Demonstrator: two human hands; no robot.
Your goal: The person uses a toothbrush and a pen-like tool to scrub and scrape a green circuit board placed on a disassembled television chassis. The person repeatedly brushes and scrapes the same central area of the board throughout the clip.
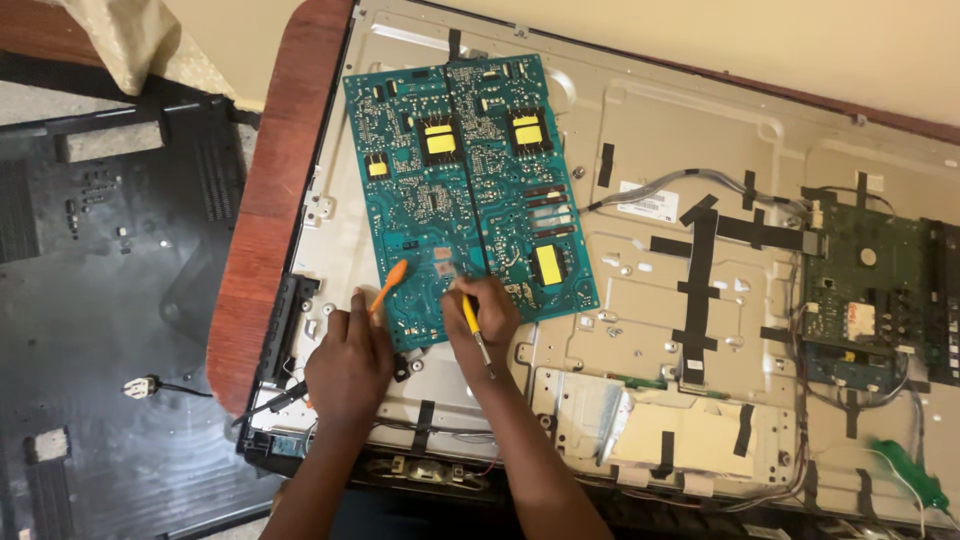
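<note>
On the worktop (262, 200), over the opened TV chassis (640, 130) | teal circuit board (470, 190) lay tilted on the metal back panel | left hand (348, 365) fingers pinched an orange pry tool (388, 286) at the board's lower edge | right hand (484, 315) fingers gripped a yellow-handled tool (474, 330), tip not visible | green board (865, 290) well apart, far right

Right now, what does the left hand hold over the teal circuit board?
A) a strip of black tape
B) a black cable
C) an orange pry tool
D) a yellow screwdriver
C: the left hand grips an orange pry tool whose tip lies on the teal board; the yellow-handled tool is in the right hand.
</note>
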